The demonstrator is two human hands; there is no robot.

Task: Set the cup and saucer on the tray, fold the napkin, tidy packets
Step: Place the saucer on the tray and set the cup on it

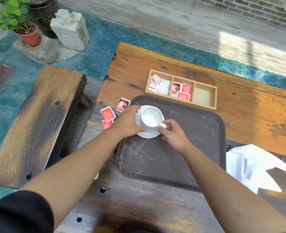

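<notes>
Centrally, on the wooden counter [155, 207], a dark tray [181, 148] carries saucer [149, 134] and cup [151, 116] at its far-left corner — handle toward the right hand [174, 133], whose fingers pinch it; the left hand [127, 121] grips the saucer rim. An unfolded napkin [249, 165] lies right; loose packets [107, 114] left, nearer the left hand — organiser [204, 96] beyond.

We see a glossy white ceramic cup [151, 116] on a matching white round saucer [149, 134], set against a scuffed dark brown plastic tray [181, 157]. Red-and-white printed paper packets [107, 114] dot the orange-brown, dark-stained wooden table [256, 115]; a plain white cloth napkin [253, 167] lies right; the floor [105, 39] shows mottled teal.
</notes>
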